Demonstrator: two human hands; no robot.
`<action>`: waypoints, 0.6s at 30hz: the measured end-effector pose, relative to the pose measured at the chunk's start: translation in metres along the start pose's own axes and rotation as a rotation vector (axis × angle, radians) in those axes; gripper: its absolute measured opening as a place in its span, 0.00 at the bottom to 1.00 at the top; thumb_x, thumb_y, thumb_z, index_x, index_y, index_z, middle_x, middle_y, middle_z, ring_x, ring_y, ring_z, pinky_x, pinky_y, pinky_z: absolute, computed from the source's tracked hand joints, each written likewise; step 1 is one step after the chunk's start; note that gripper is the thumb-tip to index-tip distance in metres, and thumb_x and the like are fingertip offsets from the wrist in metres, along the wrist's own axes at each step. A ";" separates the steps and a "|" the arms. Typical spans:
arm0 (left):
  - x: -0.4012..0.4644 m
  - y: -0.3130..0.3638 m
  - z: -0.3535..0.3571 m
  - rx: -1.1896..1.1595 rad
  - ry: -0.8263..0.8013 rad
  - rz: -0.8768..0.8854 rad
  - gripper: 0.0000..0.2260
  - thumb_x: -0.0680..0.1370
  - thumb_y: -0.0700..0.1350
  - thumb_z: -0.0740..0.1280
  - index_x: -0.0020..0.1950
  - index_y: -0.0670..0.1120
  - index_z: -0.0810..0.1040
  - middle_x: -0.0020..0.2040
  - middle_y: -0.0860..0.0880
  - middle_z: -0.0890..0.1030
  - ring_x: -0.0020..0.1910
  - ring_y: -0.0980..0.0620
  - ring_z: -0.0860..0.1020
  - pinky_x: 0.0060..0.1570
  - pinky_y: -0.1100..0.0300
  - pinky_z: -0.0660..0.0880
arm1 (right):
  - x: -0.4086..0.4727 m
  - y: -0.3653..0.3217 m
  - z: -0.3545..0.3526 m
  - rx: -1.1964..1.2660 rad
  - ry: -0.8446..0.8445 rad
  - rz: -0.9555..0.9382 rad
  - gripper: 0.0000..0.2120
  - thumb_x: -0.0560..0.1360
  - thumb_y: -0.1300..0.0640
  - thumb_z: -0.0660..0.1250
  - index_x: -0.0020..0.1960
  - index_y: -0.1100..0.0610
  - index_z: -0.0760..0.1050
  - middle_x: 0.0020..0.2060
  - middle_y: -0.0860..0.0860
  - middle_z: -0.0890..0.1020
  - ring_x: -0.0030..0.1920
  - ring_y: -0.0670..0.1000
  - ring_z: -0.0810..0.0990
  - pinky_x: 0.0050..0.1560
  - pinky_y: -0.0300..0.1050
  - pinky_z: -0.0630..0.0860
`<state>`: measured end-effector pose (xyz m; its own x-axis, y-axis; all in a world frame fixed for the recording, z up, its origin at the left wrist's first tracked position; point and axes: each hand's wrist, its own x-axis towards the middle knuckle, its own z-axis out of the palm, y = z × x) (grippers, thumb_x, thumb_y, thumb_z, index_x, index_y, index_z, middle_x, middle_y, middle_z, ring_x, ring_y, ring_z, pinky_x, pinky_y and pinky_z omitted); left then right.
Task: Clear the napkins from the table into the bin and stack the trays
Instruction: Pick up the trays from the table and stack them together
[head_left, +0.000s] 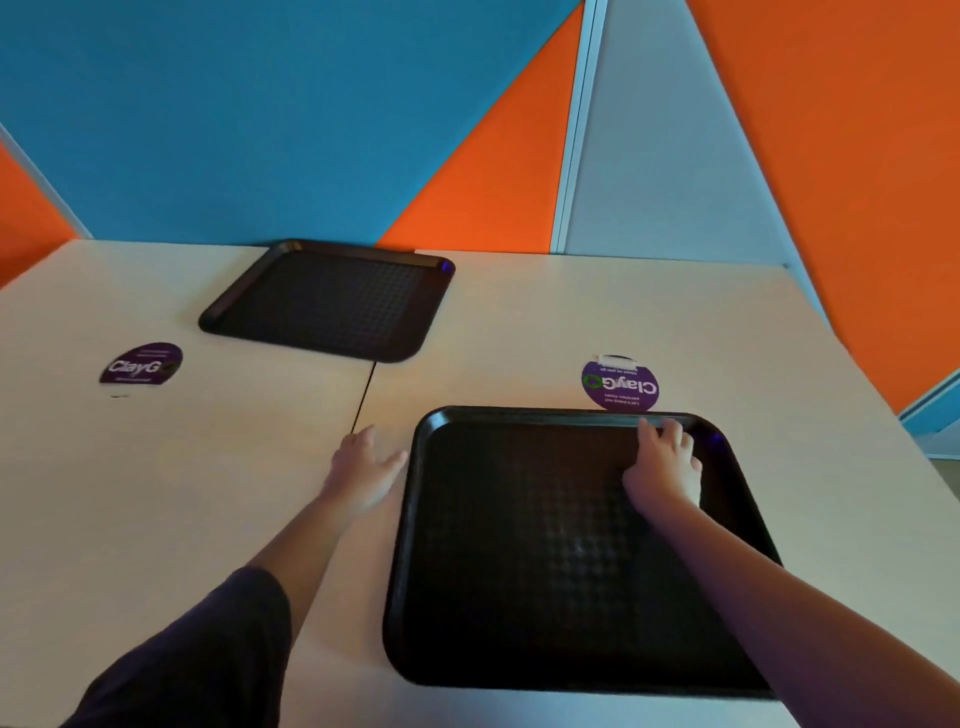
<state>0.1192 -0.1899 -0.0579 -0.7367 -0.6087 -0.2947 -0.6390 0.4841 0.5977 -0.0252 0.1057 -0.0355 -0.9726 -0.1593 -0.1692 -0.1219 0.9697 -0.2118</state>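
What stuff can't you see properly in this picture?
- Bin: nowhere in the head view.
- Small print on the right round purple sticker: upside down and too small; the near black plastic tray covers its lower edge.
- Right hand fingertips: curled over the tray's far rim, grip unclear.
- Far black tray: blurred.
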 end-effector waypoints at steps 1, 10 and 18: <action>0.010 -0.002 -0.010 0.008 0.012 0.013 0.29 0.76 0.54 0.65 0.73 0.45 0.59 0.72 0.42 0.63 0.70 0.43 0.63 0.66 0.49 0.64 | 0.004 -0.017 0.000 0.022 -0.001 -0.012 0.30 0.71 0.64 0.62 0.71 0.55 0.58 0.70 0.57 0.60 0.69 0.59 0.59 0.65 0.56 0.64; 0.118 -0.024 -0.118 0.098 0.149 0.073 0.22 0.78 0.50 0.64 0.69 0.42 0.67 0.68 0.40 0.68 0.68 0.41 0.66 0.67 0.49 0.64 | 0.051 -0.166 0.001 0.203 -0.003 -0.101 0.23 0.74 0.66 0.57 0.68 0.57 0.63 0.65 0.58 0.66 0.65 0.59 0.64 0.62 0.56 0.68; 0.233 -0.042 -0.201 0.157 0.192 0.175 0.21 0.78 0.51 0.62 0.69 0.44 0.68 0.69 0.42 0.69 0.68 0.42 0.65 0.66 0.45 0.65 | 0.106 -0.274 0.019 0.357 -0.028 -0.098 0.23 0.76 0.65 0.55 0.71 0.58 0.62 0.67 0.58 0.66 0.67 0.59 0.64 0.63 0.53 0.68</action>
<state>0.0190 -0.4779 -0.0018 -0.7929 -0.6079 -0.0416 -0.5433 0.6744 0.5000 -0.0912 -0.1802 -0.0140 -0.9533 -0.2578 -0.1572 -0.1322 0.8244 -0.5503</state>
